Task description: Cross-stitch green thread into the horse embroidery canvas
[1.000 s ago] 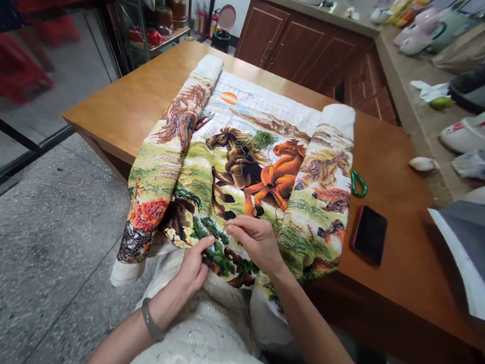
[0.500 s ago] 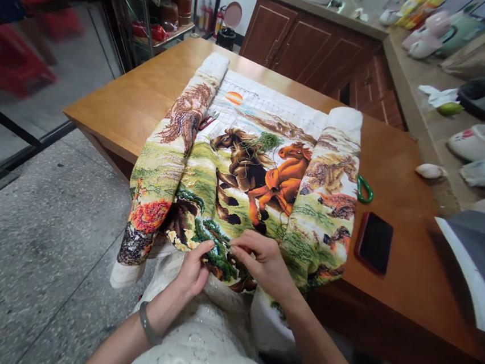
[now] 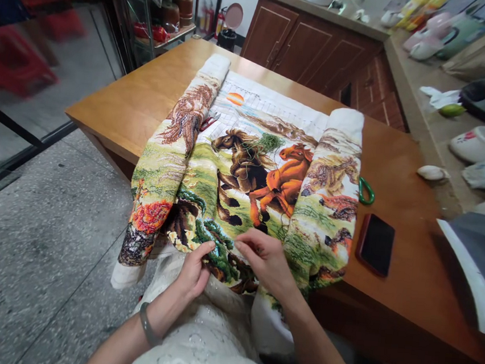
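A cross-stitch cloth (image 3: pixel 203 169) with a picture of running horses lies over the table's near edge and my lap, its left and right sides rolled up. My left hand (image 3: pixel 194 270) grips its near edge, thumb on top and fingers underneath. Just to the right, my right hand (image 3: pixel 268 263) is above the stitched trees, thumb and forefinger pinched together; whatever is between them is too small to make out. A tangle of green thread (image 3: pixel 271 143) rests on the printed horses. Small red-handled snips (image 3: pixel 209 122) lie against the left roll.
Right of the cloth, a green handle (image 3: pixel 365 191) and a dark phone (image 3: pixel 375 244) lie on the wooden table (image 3: pixel 117 101). A counter (image 3: pixel 422 102) with bags and kitchenware runs along the right. Behind stand brown cabinets (image 3: pixel 299 38) and a shelf rack (image 3: pixel 171 35).
My right hand has shifted slightly right and stays pinched. The left hand keeps its hold on the cloth. The whole view has moved a little.
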Motion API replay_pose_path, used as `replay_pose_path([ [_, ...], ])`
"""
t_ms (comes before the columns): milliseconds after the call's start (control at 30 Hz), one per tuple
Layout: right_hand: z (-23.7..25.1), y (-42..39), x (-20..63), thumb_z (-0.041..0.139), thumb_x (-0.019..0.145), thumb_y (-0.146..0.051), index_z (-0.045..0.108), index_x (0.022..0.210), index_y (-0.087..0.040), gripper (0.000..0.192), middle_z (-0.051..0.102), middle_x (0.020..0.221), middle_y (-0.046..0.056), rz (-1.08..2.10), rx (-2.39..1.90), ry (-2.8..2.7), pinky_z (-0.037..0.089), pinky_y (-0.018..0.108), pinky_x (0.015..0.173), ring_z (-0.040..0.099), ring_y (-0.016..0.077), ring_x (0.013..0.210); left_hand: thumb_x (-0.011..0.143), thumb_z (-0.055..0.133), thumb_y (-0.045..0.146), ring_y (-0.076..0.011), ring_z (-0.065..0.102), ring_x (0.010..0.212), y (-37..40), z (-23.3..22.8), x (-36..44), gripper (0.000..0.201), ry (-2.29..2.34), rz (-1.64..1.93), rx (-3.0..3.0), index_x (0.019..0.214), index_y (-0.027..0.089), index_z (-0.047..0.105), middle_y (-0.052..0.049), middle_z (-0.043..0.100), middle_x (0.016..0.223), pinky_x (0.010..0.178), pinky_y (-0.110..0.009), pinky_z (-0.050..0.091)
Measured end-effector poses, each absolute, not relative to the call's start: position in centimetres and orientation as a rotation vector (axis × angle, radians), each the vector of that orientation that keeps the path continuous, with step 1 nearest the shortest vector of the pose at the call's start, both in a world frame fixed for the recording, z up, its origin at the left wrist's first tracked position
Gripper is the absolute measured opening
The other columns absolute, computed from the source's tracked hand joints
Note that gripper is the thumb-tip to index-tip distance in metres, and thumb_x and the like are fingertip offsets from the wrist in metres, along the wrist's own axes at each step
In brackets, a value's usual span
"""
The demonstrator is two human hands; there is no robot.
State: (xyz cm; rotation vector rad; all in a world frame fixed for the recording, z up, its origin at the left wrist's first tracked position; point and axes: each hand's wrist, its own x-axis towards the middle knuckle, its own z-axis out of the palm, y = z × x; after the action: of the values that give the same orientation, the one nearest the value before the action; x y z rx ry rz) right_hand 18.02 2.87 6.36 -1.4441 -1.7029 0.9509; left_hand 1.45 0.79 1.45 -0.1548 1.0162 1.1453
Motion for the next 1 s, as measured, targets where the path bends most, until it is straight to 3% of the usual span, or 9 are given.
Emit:
replay_pose_path([
  [167, 8.3, 3.4, 22.1, 0.093, 0.086, -0.054, 0.083, 0.092, -0.021, 0.035, 0.072, 0.065, 0.002, 1.131, -1.504, -1.21, 0.053, 0.029, 0.057, 0.065, 0.0183, 0.059, 0.07, 0.082, 0.016, -0.0393, 0.077, 0.132, 1.0, 1.9, 1.4, 0.044, 1.036, 1.129, -0.176, 0.11, 0.033, 0.081, -0.007, 0.087, 0.097, 0.123, -0.054, 0.054],
  [367, 9.4, 2.7, 22.7, 0.094, 0.09, -0.055, 0.079, 0.137, -0.024, 0.058, 0.075, 0.065, 0.0, 1.415, -1.314, -1.057, 0.058, 0.03, 0.057, 0.068, 0.0192, 0.056, 0.071, 0.08, 0.017, -0.0385, 0.078, 0.127, 0.9, 1.7, 1.5, 0.038, 1.052, 1.122, -0.164, 0.106, 0.032, 0.08, -0.007, 0.088, 0.099, 0.121, -0.052, 0.055],
  [500, 7.7, 2.2, 19.6, 0.088, 0.094, -0.058, 0.083, 0.11, -0.02, 0.041, 0.079, 0.07, 0.004, 1.502, -1.319, -1.237, 0.061, 0.031, 0.063, 0.072, 0.0197, 0.061, 0.072, 0.081, 0.021, -0.0385, 0.078, 0.127, 0.8, 1.3, 1.6, 0.035, 1.043, 1.129, -0.133, 0.105, 0.033, 0.08, -0.005, 0.087, 0.096, 0.121, -0.052, 0.056],
  [633, 6.1, 2.0, 16.9, 0.078, 0.098, -0.053, 0.083, 0.091, -0.021, 0.033, 0.077, 0.068, 0.003, 1.431, -1.415, -1.442, 0.058, 0.029, 0.061, 0.07, 0.0186, 0.059, 0.07, 0.084, 0.024, -0.0381, 0.079, 0.117, 0.5, 0.5, 1.6, 0.02, 1.056, 1.136, -0.11, 0.087, 0.032, 0.076, -0.004, 0.082, 0.084, 0.117, -0.051, 0.059],
  [733, 5.6, 1.8, 16.1, 0.07, 0.1, -0.04, 0.085, 0.088, -0.021, 0.027, 0.075, 0.066, 0.002, 1.3, -1.443, -1.596, 0.052, 0.027, 0.059, 0.067, 0.0175, 0.058, 0.068, 0.086, 0.025, -0.0375, 0.078, 0.112, 0.3, 0.1, 1.7, 0.02, 1.066, 1.154, -0.096, 0.081, 0.032, 0.072, -0.005, 0.079, 0.083, 0.114, -0.05, 0.059],
  [1000, 5.4, 1.5, 16.0, 0.062, 0.1, -0.026, 0.089, 0.092, -0.021, 0.028, 0.072, 0.063, 0.002, 1.126, -1.459, -1.755, 0.043, 0.025, 0.055, 0.061, 0.0166, 0.055, 0.067, 0.089, 0.025, -0.0412, 0.075, 0.131, 0.0, -0.2, 1.8, 0.027, 1.069, 1.16, -0.109, 0.087, 0.032, 0.073, -0.008, 0.083, 0.093, 0.118, -0.053, 0.058],
])
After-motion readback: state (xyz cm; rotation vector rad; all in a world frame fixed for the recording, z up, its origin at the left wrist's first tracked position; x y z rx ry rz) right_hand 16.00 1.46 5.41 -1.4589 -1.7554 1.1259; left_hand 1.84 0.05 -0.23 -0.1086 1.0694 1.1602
